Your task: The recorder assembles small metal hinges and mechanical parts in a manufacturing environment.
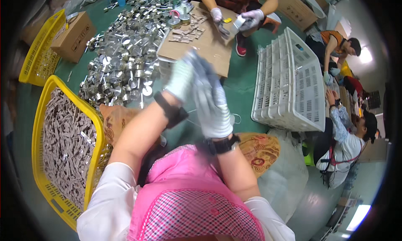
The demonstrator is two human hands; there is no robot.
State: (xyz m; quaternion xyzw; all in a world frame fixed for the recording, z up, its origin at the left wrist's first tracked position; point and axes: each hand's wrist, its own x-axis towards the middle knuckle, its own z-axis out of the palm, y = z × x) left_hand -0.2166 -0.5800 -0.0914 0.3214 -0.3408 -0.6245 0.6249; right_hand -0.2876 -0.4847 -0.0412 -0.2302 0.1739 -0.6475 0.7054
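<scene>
My left hand and my right hand, both in pale knitted work gloves with grey palms, are raised in front of me and brought together, palm to palm. The right fingers point upward, stretched out. The left fingers also reach up, but motion smears the fingertips, and the right hand partly hides them. Nothing shows between the palms. Just beyond them stands a cardboard-topped work surface bearing small grey-brown strips and a clear cup-like container with a pink rim.
Shiny metal parts lie heaped on the green floor at left. A yellow basket of grey-brown strips stands near left, a stack of white crates at right. Opposite, a gloved co-worker holds small items. Other people work far right.
</scene>
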